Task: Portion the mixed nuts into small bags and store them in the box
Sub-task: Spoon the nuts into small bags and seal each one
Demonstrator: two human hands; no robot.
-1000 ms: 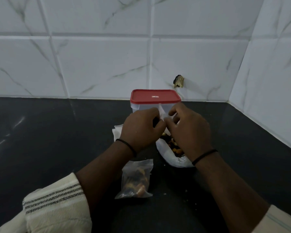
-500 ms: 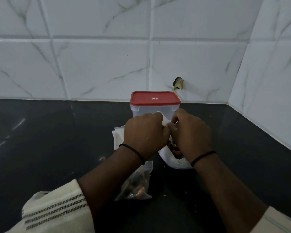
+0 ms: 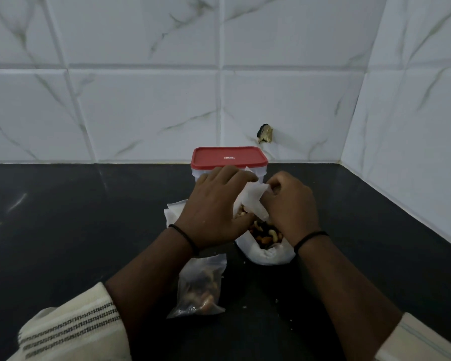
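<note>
A small clear bag [image 3: 253,201] is being held up between both hands, just above the open white sack of mixed nuts [image 3: 267,250] on the dark desk [image 3: 76,230]. The bag's upper edge is pinched by the curled fingers of the left hand [image 3: 214,212] on one side and by the thumb and fingers of the right hand [image 3: 290,204] on the other, so both hands are closed round the plastic. A few pale nuts can be made out inside the bag near the left thumb. Cashews and darker pieces are seen in the sack's mouth below. Nearer the camera, a filled bag of nuts [image 3: 199,287] is lying flat on the desk, under the left forearm. The box [image 3: 229,162] with its red lid on is standing behind the hands, close to the tiled wall [image 3: 141,100]. More white plastic [image 3: 173,212] is showing left of the left hand.
</note>
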